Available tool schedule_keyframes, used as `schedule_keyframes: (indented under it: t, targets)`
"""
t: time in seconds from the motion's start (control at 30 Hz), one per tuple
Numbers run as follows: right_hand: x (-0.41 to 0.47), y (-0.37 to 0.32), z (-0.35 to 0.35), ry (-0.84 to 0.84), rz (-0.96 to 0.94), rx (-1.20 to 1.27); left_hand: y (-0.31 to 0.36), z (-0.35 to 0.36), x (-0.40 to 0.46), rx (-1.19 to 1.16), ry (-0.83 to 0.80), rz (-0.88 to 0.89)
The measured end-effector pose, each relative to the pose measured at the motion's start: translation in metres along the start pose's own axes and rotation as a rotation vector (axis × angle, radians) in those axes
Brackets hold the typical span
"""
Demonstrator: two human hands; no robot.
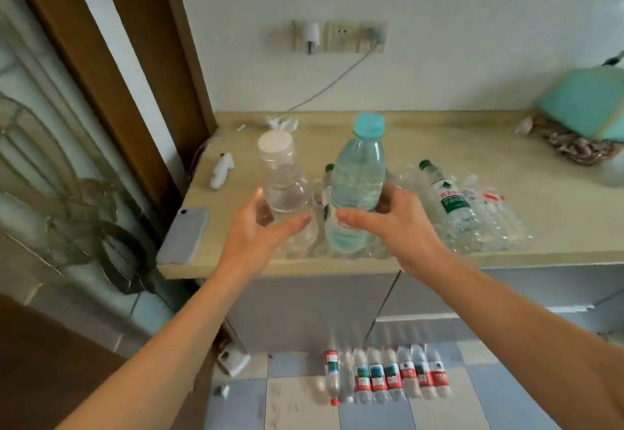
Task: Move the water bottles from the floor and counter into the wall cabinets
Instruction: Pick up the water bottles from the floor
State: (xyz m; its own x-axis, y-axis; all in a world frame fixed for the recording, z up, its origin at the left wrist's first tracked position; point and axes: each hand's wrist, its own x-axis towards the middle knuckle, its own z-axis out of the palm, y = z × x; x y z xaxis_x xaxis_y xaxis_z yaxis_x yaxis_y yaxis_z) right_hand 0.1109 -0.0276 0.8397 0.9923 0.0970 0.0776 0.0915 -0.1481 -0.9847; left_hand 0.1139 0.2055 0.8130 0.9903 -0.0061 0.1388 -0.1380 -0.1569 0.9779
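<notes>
Head view, centre of the frame: both hands are up over the beige stone worktop [422,146], each with a bottle. The left hand [260,230] has its fingers loosely curled round the lower body of a clear plastic bottle with a white cap [282,180], thumb on the near side at the right, the bottle upright and tipped slightly toward the camera. The right hand [395,223] grips a clear, blue-tinted plastic bottle with a turquoise cap [358,176] about its middle, thumb across the front, fingers wrapped behind; that one stands nearly upright (whether its base touches the worktop I cannot tell).

Just behind and to the right of the hands, a cluster of clear plastic bottles lying on their sides [479,213] covers the worktop, among them a green-capped bottle with a green label [445,193]. At the left edge of the worktop a grey smartphone [184,235] overhangs the corner, and a small white figurine [221,171] lies beyond it. Upper centre, a white wall socket plate [339,36] with a cable trailing down.

Bottom centre of the frame, on the blue-and-white tiled floor [304,409], a row of clear bottles with red and green labels [395,375] lies side by side before the grey cabinet doors [304,308].
</notes>
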Motion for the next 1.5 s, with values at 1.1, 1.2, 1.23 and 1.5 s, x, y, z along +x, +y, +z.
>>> schedule_keyframes:
  t: [1.1, 1.2, 1.23, 1.5]
  targets:
    - [0.273, -0.454, -0.049, 0.216, -0.794, 0.023, 0.452, -0.089, 0.291, 0.045, 0.502, 0.704]
    - [0.309, -0.466, -0.048, 0.261, -0.780, -0.016, 0.462, -0.096, 0.327, 0.129, 0.553, 0.736]
    - [0.320, -0.468, -0.047, 0.269, -0.765, -0.020, 0.463, -0.098, 0.339, 0.145, 0.555, 0.724]
    - [0.399, -0.473, -0.040, 0.319, -0.629, -0.104, 0.444, -0.122, 0.418, 0.200, 0.370, 0.491]
